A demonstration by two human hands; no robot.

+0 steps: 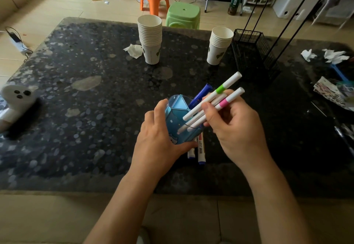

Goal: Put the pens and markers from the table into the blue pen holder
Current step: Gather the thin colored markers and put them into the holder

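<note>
The blue pen holder (178, 119) stands on the dark speckled table (95, 109), and my left hand (159, 138) grips its left side. My right hand (235, 128) holds three thin white markers (212, 102) bunched together, one with a green band, one with a pink band. They slant across the holder, lower ends over its front wall. A dark blue marker (201, 95) sticks up from the holder's far side. Two white markers with blue ends (200, 150) lie flat on the table just in front of the holder, partly hidden by it.
Two stacks of paper cups (150, 38) (219, 45) stand at the back, a black wire rack (254, 52) to their right. Crumpled tissues (134, 50) (325, 55) and clutter sit at the right edge. A white plush toy (15, 102) lies at the left edge.
</note>
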